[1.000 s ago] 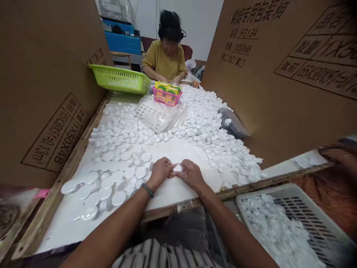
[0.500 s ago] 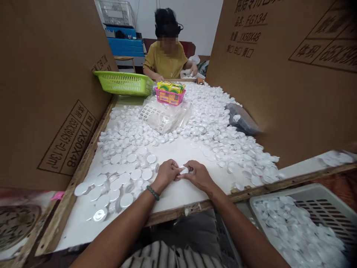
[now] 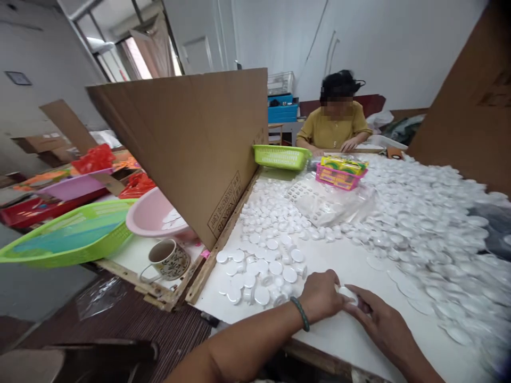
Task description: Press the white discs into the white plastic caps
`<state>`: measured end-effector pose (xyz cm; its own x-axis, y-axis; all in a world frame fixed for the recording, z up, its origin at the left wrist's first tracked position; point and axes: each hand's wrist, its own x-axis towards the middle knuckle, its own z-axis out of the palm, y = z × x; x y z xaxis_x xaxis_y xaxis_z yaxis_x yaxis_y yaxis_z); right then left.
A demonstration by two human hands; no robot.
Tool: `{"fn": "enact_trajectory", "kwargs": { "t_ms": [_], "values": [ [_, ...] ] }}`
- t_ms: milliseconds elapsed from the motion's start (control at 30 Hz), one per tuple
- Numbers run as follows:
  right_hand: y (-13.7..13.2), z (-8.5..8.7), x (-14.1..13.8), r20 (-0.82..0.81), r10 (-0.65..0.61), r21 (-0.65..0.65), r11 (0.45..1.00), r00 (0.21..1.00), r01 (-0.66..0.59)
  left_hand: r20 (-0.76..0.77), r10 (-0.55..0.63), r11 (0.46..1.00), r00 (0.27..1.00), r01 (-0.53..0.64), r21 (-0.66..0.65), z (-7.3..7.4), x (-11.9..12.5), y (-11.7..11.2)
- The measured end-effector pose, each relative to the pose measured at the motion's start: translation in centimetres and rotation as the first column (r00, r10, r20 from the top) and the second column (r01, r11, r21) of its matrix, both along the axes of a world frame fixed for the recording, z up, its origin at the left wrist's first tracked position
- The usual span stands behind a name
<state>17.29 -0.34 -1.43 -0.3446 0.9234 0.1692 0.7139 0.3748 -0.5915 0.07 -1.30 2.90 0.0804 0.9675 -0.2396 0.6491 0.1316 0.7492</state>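
Lower right of the frame now holds both hands, because the head has swung left since half a second ago. The left hand (image 3: 321, 295) and right hand (image 3: 383, 324) still pinch one small white cap (image 3: 346, 292) between fingertips, low over the desk (image 3: 351, 255), so work on that cap looks unchanged. Loose caps (image 3: 263, 271) lie just left of the left hand and nothing blocks either hand; newly in view at left are a cardboard wall (image 3: 191, 143), mug (image 3: 170, 259) and pink basin (image 3: 154, 213), with a co-worker (image 3: 337, 130) seated upper right.
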Motion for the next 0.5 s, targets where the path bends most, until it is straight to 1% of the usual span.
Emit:
{"fn": "enact_trajectory", "kwargs": {
  "t_ms": [67, 100, 167, 233, 300, 367, 433, 467, 500],
  "values": [
    [0.0, 0.3, -0.1, 0.02, -0.005, 0.008, 1.0, 1.0, 0.005, -0.058, -0.056, 0.991, 0.997, 0.063, 0.118, 1.3, -1.0, -0.8],
    [0.0, 0.6, -0.2, 0.031, -0.005, 0.009, 1.0, 1.0, 0.004, -0.072, -0.069, 0.978, 0.995, 0.082, 0.19, 2.0, -1.7, -1.4],
    [-0.1, 1.2, -0.4, 0.051, -0.006, 0.003, 1.0, 0.999, 0.006, -0.09, -0.053, 0.94, 0.995, 0.08, 0.332, 3.1, -3.6, -2.9],
    [-0.3, 1.9, -0.7, 0.065, -0.009, -0.012, 1.0, 0.998, 0.01, -0.108, 0.007, 0.903, 0.994, 0.04, 0.428, 3.6, -6.0, -4.9],
    [-0.6, 2.3, -0.9, 0.064, -0.01, -0.027, 1.0, 0.998, 0.012, -0.108, 0.087, 0.865, 0.99, -0.022, 0.502, 3.5, -8.6, -7.2],
    [-0.8, 2.7, -1.2, 0.051, 0.007, -0.04, 0.999, 0.999, -0.005, -0.149, 0.171, 0.809, 0.974, -0.053, 0.585, 2.9, -11.4, -9.5],
    [-1.2, 3.2, -1.7, 0.042, 0.031, -0.037, 0.999, 0.999, -0.03, -0.235, 0.298, 0.752, 0.925, -0.076, 0.654, 1.9, -14.0, -11.4],
    [-1.4, 3.4, -2.1, 0.041, 0.046, -0.029, 0.999, 0.998, -0.044, -0.289, 0.35, 0.747, 0.891, -0.079, 0.66, 1.3, -15.1, -12.1],
    [-1.6, 3.7, -2.6, 0.041, 0.06, -0.018, 0.998, 0.997, -0.06, -0.342, 0.387, 0.754, 0.856, -0.081, 0.652, 0.7, -16.1, -12.6]
  ]
}}
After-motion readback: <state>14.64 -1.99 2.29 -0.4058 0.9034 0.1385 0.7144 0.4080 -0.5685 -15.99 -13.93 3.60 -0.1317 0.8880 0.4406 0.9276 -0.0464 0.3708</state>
